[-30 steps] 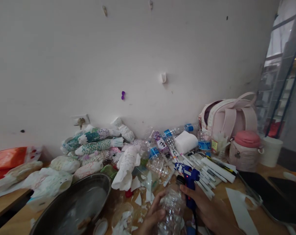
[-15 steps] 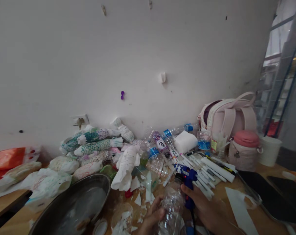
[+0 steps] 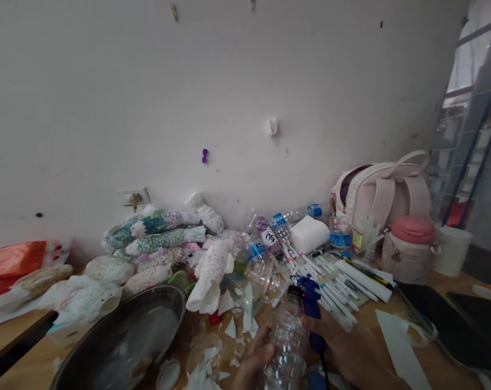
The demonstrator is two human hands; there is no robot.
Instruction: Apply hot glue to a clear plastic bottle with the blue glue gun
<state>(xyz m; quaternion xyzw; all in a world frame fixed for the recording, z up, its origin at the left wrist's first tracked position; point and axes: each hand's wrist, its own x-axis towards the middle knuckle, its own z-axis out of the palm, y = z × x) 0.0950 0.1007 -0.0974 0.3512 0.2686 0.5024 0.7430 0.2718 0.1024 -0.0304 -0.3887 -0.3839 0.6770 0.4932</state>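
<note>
My left hand (image 3: 255, 355) is wrapped round the side of a clear plastic bottle (image 3: 286, 346) near the bottom of the view. The bottle points away from me, and its dark neck end lies beside a blue glue gun (image 3: 310, 303). My right hand (image 3: 330, 336) grips the glue gun, which shows a small red light and a cord trailing down. The gun's tip sits close to the bottle neck; whether they touch I cannot tell. Torn white paper scraps (image 3: 231, 327) lie left of the bottle, near a white paper-covered fish shape (image 3: 210, 273).
A large metal basin (image 3: 176, 319) stands at front left. Several painted fish shapes (image 3: 164, 241) are piled by the wall. Markers (image 3: 338, 287), bottles, a white roll (image 3: 309, 234), a pink backpack (image 3: 391, 189) and a pink-lidded container (image 3: 411, 230) stand right, with a dark tablet (image 3: 436, 319).
The view has shifted slightly. The glue gun has turned a little in my right hand beside the bottle neck. My left hand stays round the bottle.
</note>
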